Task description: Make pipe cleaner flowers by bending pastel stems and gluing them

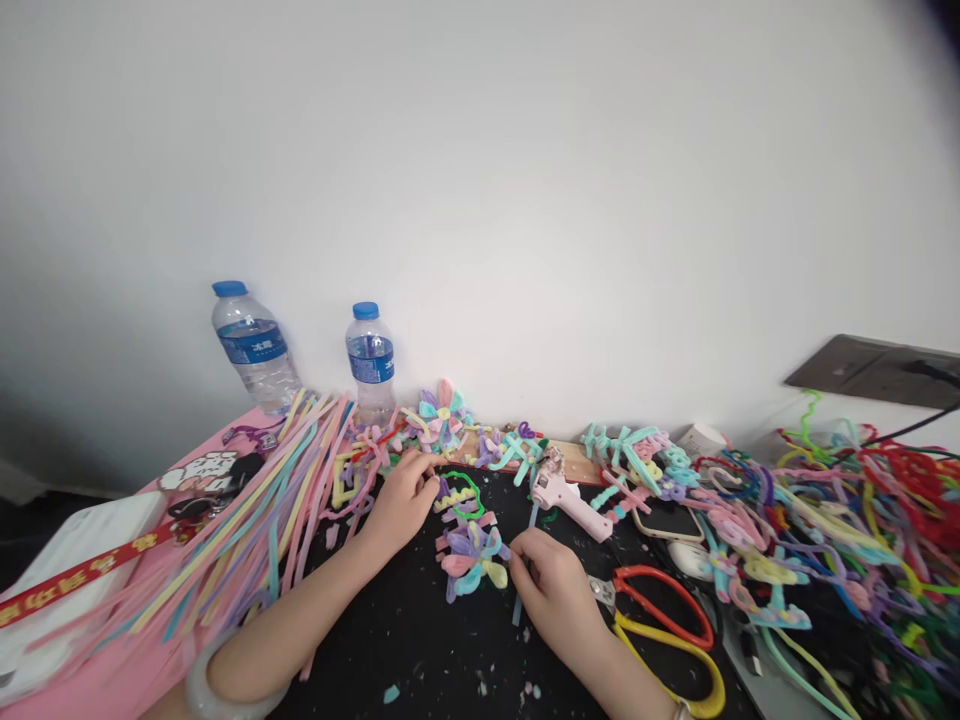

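A multicoloured pipe-cleaner flower [472, 560] lies on the black table surface [420, 640]. Beside its right edge is my right hand [551, 585], fingers curled together; whether they pinch a petal is too small to tell. My left hand [407, 500] is further back and to the left, its fingers bent near a green pipe-cleaner loop [478, 497] and small yellow and purple pieces. What its fingertips hold, if anything, I cannot make out. Behind my right hand lies a pink glue gun [574, 505], with a bluish strip under it.
Scissors [664, 630] with red and yellow handles lie right of my right hand. Pastel strips [277, 500] spread at the left. Two water bottles [371, 360] stand by the wall. Tangled pipe cleaners [862, 540], a phone [667, 522] and a mouse [690, 560] are at the right.
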`<state>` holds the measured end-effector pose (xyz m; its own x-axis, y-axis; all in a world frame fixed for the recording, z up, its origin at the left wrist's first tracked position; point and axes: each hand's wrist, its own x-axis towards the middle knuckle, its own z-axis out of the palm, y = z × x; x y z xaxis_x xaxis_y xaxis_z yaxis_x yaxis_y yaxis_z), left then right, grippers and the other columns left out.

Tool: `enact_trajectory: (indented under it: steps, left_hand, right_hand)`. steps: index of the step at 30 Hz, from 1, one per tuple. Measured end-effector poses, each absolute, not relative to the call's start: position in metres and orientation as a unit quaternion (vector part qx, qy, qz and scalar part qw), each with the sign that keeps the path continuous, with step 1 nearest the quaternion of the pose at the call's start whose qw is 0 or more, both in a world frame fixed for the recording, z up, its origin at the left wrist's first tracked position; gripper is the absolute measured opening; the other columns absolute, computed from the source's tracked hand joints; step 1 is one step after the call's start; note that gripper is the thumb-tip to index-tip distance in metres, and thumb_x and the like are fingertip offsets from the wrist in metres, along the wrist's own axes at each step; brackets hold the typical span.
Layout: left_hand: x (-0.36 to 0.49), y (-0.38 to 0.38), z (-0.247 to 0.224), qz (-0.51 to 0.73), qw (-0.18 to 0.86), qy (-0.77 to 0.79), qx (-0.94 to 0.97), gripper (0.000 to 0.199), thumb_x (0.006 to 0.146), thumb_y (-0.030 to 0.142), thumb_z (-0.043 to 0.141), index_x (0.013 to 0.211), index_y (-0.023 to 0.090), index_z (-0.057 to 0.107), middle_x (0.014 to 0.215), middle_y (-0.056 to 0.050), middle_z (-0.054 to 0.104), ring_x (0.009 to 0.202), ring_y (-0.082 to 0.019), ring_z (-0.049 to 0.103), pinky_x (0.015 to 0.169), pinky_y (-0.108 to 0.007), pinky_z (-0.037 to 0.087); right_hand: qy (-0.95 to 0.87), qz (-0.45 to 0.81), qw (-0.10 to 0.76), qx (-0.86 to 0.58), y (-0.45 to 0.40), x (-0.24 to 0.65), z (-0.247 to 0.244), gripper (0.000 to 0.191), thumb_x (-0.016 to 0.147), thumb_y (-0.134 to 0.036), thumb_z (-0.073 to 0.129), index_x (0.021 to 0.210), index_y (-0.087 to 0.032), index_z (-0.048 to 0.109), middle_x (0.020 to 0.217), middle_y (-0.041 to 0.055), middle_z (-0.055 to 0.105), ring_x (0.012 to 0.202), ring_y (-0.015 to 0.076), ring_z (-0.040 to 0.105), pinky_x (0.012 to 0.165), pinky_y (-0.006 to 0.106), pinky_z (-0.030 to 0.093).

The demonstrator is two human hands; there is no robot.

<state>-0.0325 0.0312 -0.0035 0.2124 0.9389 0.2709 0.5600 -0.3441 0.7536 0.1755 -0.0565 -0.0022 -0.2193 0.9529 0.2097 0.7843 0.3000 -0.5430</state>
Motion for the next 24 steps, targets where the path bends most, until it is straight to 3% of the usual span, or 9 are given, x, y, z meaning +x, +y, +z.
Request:
enact_trajectory:
  steps: [4, 7, 12, 19, 21, 24]
  left_hand:
    - [-0.0331, 0.0307, -0.0011, 0.382, 0.260, 0.500, 0.732, 0.020, 0.078, 0.014, 0.037, 0.078, 0.018, 0.057, 0.097, -0.005, 0.058, 0.068, -0.015, 0.053, 0.065, -0.027, 0.042]
    - [-0.0329, 0.0285, 0.0014, 0.357, 0.286, 0.489, 0.742, 0.022, 0.082, 0.018, 0.038, 0.083, 0.019, 0.060, 0.109, -0.005, 0.059, 0.060, -0.013, 0.054, 0.060, -0.028, 0.043]
    - [-0.0303, 0.0264, 0.0013, 0.331, 0.270, 0.455, 0.781, 0.027, 0.084, 0.024, 0.040, 0.087, 0.021, 0.067, 0.108, -0.005, 0.063, 0.098, -0.022, 0.057, 0.083, -0.033, 0.044]
    - [-0.0289, 0.0277, -0.0001, 0.333, 0.222, 0.458, 0.794, 0.026, 0.084, 0.024, 0.043, 0.098, 0.021, 0.065, 0.108, -0.005, 0.062, 0.097, -0.021, 0.059, 0.084, -0.034, 0.048]
    - [-0.0302, 0.0268, 0.0007, 0.372, 0.201, 0.461, 0.780, 0.027, 0.086, 0.023, 0.041, 0.101, 0.021, 0.064, 0.111, -0.006, 0.061, 0.097, -0.021, 0.058, 0.080, -0.033, 0.050]
    - [-0.0311, 0.0230, 0.0016, 0.440, 0.153, 0.449, 0.763, 0.025, 0.086, 0.022, 0.042, 0.100, 0.021, 0.063, 0.110, -0.008, 0.060, 0.098, -0.021, 0.058, 0.079, -0.033, 0.050]
  right_hand:
    - [-0.765, 0.164, 0.255, -0.568, -0.0570, 0.1749, -0.0023, 0.020, 0.086, -0.013, 0.042, 0.067, -0.019, 0.048, 0.068, 0.0007, 0.053, 0.064, 0.0155, 0.052, 0.059, 0.023, 0.037]
    - [-0.765, 0.164, 0.254, -0.569, -0.0571, 0.1749, -0.0032, 0.020, 0.086, -0.013, 0.042, 0.067, -0.019, 0.047, 0.068, 0.0005, 0.052, 0.064, 0.0153, 0.052, 0.058, 0.023, 0.037]
    - [-0.763, 0.165, 0.257, -0.570, -0.0560, 0.1755, -0.0039, 0.020, 0.085, -0.012, 0.043, 0.067, -0.019, 0.047, 0.068, 0.0004, 0.052, 0.064, 0.0153, 0.052, 0.058, 0.023, 0.037]
    - [-0.756, 0.181, 0.289, -0.559, -0.0575, 0.1747, -0.0014, 0.021, 0.085, -0.012, 0.041, 0.067, -0.019, 0.047, 0.067, -0.0001, 0.050, 0.063, 0.0151, 0.050, 0.057, 0.024, 0.036]
    - [-0.742, 0.189, 0.319, -0.558, -0.0594, 0.1748, -0.0010, 0.017, 0.086, -0.013, 0.041, 0.072, -0.019, 0.050, 0.070, 0.0004, 0.051, 0.063, 0.0150, 0.049, 0.057, 0.024, 0.036]
    - [-0.703, 0.210, 0.375, -0.566, -0.0617, 0.1763, -0.0010, 0.013, 0.086, -0.016, 0.042, 0.094, -0.020, 0.052, 0.081, 0.0019, 0.056, 0.057, 0.0129, 0.046, 0.055, 0.024, 0.037]
